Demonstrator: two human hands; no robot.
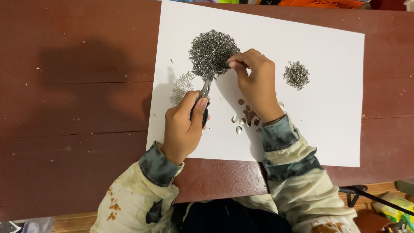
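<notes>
My left hand (pixel 184 127) grips a pair of small pliers (pixel 205 89) whose tip reaches into a large heap of small metal rings (pixel 211 51) on a white sheet of paper (pixel 327 108). My right hand (pixel 256 82) pinches at the right edge of that heap with thumb and fingers, but what it pinches is too small to see. A patch of linked rings (pixel 181 87) lies flat just left of the pliers. Several teardrop-shaped metal pieces (pixel 243 118) lie scattered under my right wrist.
A smaller pile of rings (pixel 296 74) sits on the right part of the paper. The paper lies on a dark red wooden table (pixel 73 108). Orange and other items (pixel 321 3) line the far edge; a black stand leg (pixel 358 192) and yellow-green object (pixel 392 207) lie at bottom right.
</notes>
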